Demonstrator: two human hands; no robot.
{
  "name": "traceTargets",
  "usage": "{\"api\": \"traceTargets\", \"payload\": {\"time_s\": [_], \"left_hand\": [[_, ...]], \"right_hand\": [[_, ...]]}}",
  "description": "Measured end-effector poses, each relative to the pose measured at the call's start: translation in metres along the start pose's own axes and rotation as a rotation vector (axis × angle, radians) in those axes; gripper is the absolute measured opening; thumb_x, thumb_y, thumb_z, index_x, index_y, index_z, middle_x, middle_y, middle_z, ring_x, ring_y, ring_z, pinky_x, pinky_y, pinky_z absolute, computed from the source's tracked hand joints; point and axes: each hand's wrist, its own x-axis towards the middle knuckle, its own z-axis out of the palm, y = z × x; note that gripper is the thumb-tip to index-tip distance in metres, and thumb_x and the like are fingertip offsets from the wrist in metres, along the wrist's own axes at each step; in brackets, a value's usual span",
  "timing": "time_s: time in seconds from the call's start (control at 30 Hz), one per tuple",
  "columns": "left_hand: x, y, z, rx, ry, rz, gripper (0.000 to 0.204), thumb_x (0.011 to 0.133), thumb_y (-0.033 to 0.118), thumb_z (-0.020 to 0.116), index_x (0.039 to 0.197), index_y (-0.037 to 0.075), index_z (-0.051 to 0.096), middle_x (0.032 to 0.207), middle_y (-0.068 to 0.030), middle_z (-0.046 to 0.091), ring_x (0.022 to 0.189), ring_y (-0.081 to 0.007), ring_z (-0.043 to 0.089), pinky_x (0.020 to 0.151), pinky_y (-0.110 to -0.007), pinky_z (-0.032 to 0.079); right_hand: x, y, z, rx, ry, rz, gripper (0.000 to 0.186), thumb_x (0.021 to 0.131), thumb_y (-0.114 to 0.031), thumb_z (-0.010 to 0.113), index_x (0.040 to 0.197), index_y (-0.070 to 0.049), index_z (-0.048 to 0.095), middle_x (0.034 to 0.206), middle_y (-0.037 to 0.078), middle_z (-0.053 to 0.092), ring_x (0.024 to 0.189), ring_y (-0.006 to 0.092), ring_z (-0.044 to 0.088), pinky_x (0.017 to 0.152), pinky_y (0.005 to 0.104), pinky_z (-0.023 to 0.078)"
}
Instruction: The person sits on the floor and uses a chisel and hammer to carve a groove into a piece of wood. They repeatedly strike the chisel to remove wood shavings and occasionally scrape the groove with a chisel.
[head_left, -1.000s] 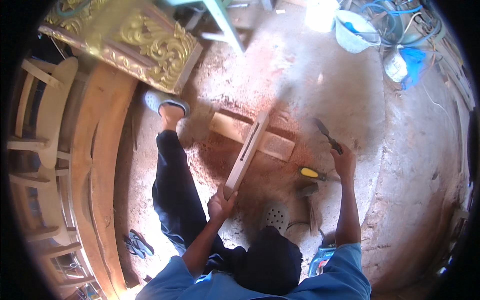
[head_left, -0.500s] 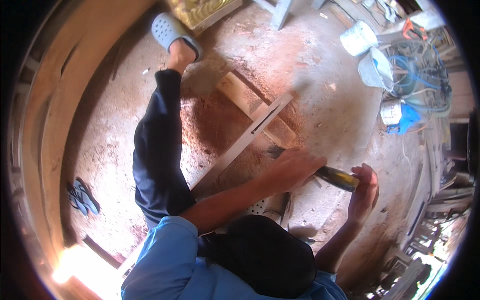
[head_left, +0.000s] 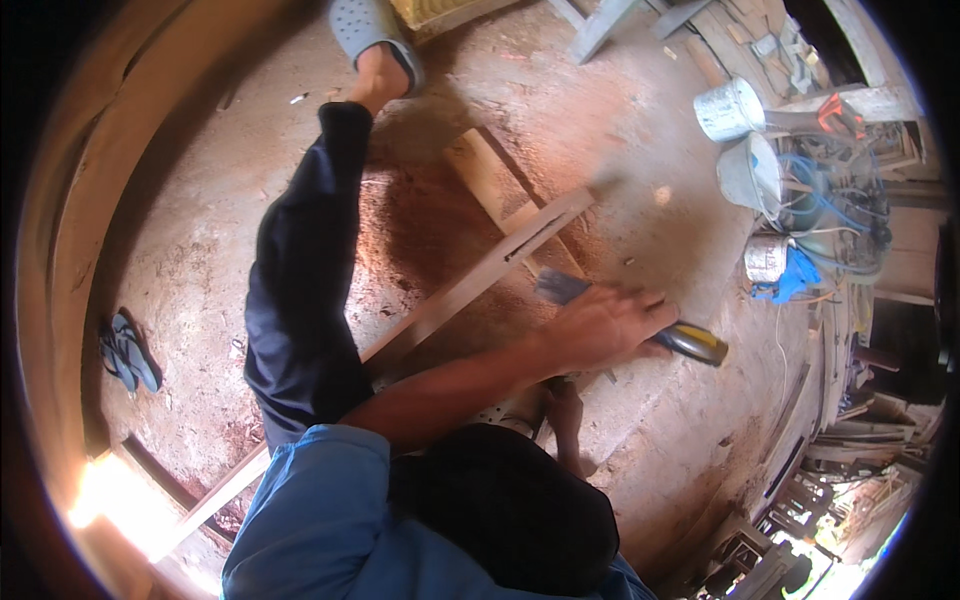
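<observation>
My left hand (head_left: 612, 322) is closed round a chisel with a black and yellow handle (head_left: 697, 343). Its broad, dull grey blade (head_left: 560, 287) points up and left, beside a long wooden strip (head_left: 440, 305). Near its far end the strip has a narrow dark slot (head_left: 525, 243). It lies across a short, thick board (head_left: 485, 180) on the floor and runs back under my left leg. My right hand (head_left: 565, 410) is low beside my bent knee, close to a grey clog (head_left: 492, 412); its fingers are dark and cannot be made out.
Reddish sawdust (head_left: 400, 225) covers the floor around the board. White buckets (head_left: 730, 110), hoses and a blue cloth or bag (head_left: 790, 278) stand at the right. Flip-flops (head_left: 130, 350) lie at the left, near a large curved timber (head_left: 75, 250). Scrap wood (head_left: 870, 430) is piled at far right.
My right hand has left the chisel's handle end and dropped down and left, beside my knee. My left hand has moved slightly right with the chisel, and the view has shifted.
</observation>
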Motion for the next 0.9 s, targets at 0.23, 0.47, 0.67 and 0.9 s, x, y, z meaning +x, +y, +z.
{"api": "traceTargets", "payload": {"time_s": [0.23, 0.47, 0.67, 0.9], "left_hand": [[0.033, -0.016, 0.019, -0.045, 0.189, -0.074, 0.037, 0.08, 0.024, 0.076, 0.107, 0.006, 0.06, 0.099, -0.0135, 0.065, 0.092, -0.0315, 0.065, 0.079, -0.042, 0.054], [0.063, -0.047, 0.03, -0.057, 0.245, -0.035, 0.031, 0.067, 0.019, 0.081, 0.091, 0.014, 0.063, 0.079, -0.0031, 0.064, 0.076, -0.0246, 0.067, 0.065, -0.04, 0.055], [0.071, -0.079, 0.043, -0.051, 0.274, -0.048, 0.034, 0.063, 0.019, 0.083, 0.089, 0.014, 0.062, 0.079, -0.0028, 0.064, 0.077, -0.0238, 0.066, 0.065, -0.039, 0.055], [0.072, -0.096, 0.05, -0.075, 0.346, 0.009, 0.031, 0.063, 0.016, 0.084, 0.086, 0.012, 0.064, 0.073, -0.0034, 0.061, 0.066, -0.0224, 0.064, 0.058, -0.039, 0.055]], "right_hand": [[0.018, -0.005, 0.007, 0.114, -0.006, 0.15, 0.036, 0.083, -0.023, 0.065, 0.107, 0.003, 0.059, 0.096, 0.029, 0.067, 0.091, 0.0442, 0.066, 0.077, 0.0489, 0.051], [0.031, -0.015, -0.02, -0.023, -0.25, 0.279, 0.043, 0.085, -0.03, 0.064, 0.11, 0.004, 0.06, 0.103, 0.033, 0.066, 0.103, 0.0498, 0.063, 0.086, 0.0524, 0.05], [0.031, -0.007, -0.015, -0.082, -0.201, 0.107, 0.033, 0.087, -0.024, 0.065, 0.102, 0.004, 0.056, 0.078, 0.021, 0.066, 0.053, 0.0278, 0.065, 0.046, 0.0385, 0.052], [0.029, -0.002, -0.015, -0.046, -0.208, 0.127, 0.03, 0.089, -0.024, 0.064, 0.101, 0.003, 0.056, 0.073, 0.017, 0.063, 0.052, 0.0235, 0.064, 0.046, 0.0367, 0.051]]}}
